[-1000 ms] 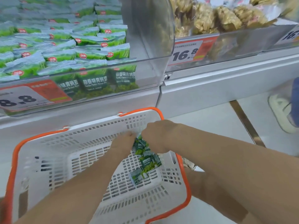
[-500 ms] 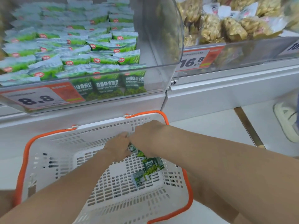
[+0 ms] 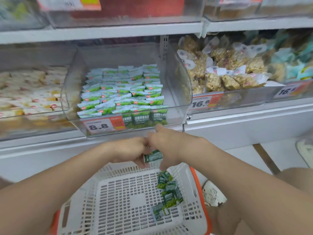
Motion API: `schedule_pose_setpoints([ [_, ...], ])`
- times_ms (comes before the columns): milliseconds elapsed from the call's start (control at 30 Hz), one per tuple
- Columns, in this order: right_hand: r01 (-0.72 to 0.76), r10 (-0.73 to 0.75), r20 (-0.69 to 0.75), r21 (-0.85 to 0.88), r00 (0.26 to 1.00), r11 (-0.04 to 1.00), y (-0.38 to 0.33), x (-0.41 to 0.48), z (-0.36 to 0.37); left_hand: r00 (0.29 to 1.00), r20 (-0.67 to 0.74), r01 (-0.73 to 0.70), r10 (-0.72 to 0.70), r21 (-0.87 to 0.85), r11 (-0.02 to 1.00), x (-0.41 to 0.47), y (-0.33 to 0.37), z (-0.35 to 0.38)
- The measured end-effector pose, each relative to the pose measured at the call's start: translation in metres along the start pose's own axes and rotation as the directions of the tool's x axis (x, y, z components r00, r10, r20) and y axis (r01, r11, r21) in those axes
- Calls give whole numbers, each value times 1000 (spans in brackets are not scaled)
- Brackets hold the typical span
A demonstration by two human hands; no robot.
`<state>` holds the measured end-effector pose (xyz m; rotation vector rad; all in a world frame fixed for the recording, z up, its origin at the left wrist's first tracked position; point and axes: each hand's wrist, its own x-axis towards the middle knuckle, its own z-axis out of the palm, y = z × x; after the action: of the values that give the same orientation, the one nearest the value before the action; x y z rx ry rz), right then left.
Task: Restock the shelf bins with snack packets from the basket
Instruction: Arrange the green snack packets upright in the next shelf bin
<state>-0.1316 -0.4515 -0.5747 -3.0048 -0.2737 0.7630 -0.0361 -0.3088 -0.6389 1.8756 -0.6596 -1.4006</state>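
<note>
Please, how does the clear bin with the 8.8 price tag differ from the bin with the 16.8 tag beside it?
The 8.8 bin holds small green packets laid in neat rows; the 16.8 bin holds clear bags of golden-brown snack, heaped loosely. The 8.8 bin has a bare strip along its right side; the 16.8 bin looks full across. Both are clear plastic, on one shelf, with orange-and-white price tags in front.
</note>
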Motion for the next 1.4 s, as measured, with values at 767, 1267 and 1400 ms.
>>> schedule_pose_setpoints([
  [767,312,206,-444,828,872,465,26,-43,-91,710,-570,-414,413,136,900,-98,87,-22],
  [1267,-625,435,-714,-5,549,780,59,51,-127,739,-459,206,494,852,482,-58,81,-102],
  [1400,-661,513,-585,-55,629,748,75,84,-147,798,-425,197,428,854,482,-44,78,-109],
])
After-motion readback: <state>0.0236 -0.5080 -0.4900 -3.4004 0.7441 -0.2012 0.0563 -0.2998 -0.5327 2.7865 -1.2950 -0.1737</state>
